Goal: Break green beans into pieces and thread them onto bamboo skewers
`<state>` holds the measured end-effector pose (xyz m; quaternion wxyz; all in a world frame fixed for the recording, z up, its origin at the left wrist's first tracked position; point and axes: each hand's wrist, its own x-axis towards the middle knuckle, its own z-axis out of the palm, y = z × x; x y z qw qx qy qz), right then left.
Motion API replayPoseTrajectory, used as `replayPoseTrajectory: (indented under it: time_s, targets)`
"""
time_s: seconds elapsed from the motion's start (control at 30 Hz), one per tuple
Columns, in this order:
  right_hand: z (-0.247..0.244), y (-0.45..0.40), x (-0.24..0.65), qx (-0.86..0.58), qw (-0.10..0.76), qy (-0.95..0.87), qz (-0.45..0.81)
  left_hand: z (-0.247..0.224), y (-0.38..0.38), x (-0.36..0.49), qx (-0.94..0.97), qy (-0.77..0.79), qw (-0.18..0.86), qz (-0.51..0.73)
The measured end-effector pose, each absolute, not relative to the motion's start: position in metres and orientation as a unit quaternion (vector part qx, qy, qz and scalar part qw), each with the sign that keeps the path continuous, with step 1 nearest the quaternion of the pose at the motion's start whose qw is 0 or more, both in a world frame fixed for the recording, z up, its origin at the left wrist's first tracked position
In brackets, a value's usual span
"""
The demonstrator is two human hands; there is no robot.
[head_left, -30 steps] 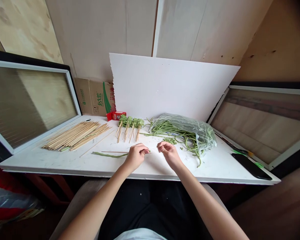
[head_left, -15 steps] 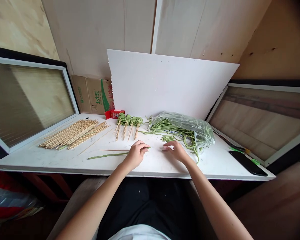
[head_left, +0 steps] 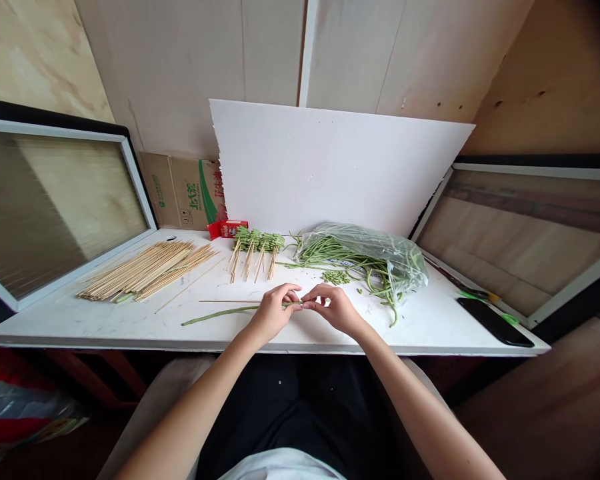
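Note:
My left hand (head_left: 275,312) is closed around a long green bean (head_left: 215,316), whose tail stretches left just above the white tabletop or on it; I cannot tell which. Fingertips of my right hand (head_left: 334,308) pinch the bean's right end, close against the left fingers. A single bamboo skewer (head_left: 225,301) lies just behind the bean, its right end hidden by my left hand. Beyond the right hand is a small heap of cut bean ends (head_left: 335,277). Folded beans on skewers (head_left: 260,240) are lined up further back.
Many bare skewers (head_left: 145,267) are piled on the left. A clear plastic bag (head_left: 360,240) with long beans spilling out lies at the back right. A black phone (head_left: 495,323) rests near the right edge. A red box (head_left: 233,229) and a cardboard carton (head_left: 183,193) stand behind.
My right hand has moved left from beside the cut ends and now pinches the bean's end next to my left hand. The bean's tail has shifted slightly right.

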<state>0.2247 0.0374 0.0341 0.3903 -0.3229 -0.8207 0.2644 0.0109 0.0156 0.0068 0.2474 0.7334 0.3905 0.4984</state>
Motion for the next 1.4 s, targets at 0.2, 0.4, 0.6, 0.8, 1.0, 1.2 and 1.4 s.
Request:
replayPoseTrajectory:
  time_s: [0.2,0.4,0.6,0.8,1.0,1.2,1.4]
  targets:
    - [0.027,0.044,0.228,-0.331,0.440,-0.807,0.213,0.004,0.021,0.002,0.754,0.412,0.201,0.471]
    - [0.025,0.039,0.222,-0.322,0.408,-0.831,0.196,0.005,0.019,0.003,0.770,0.418,0.162,0.454]
    - [0.019,0.038,0.215,-0.328,0.428,-0.824,0.174,0.006,0.011,0.010,0.782,0.415,0.136,0.445]
    - [0.013,0.037,0.214,-0.317,0.441,-0.810,0.222,0.005,0.009,0.014,0.804,0.408,0.121,0.415]
    - [0.004,0.042,0.214,-0.272,0.444,-0.782,0.342,0.008,0.013,0.008,0.822,0.375,0.134,0.408]
    - [0.009,0.058,0.234,-0.331,0.478,-0.750,0.316,0.014,0.015,0.000,0.785,0.385,0.197,0.443]
    - [-0.011,0.091,0.276,-0.466,0.439,-0.753,0.150,0.010,0.017,0.000,0.781,0.393,0.203,0.440]
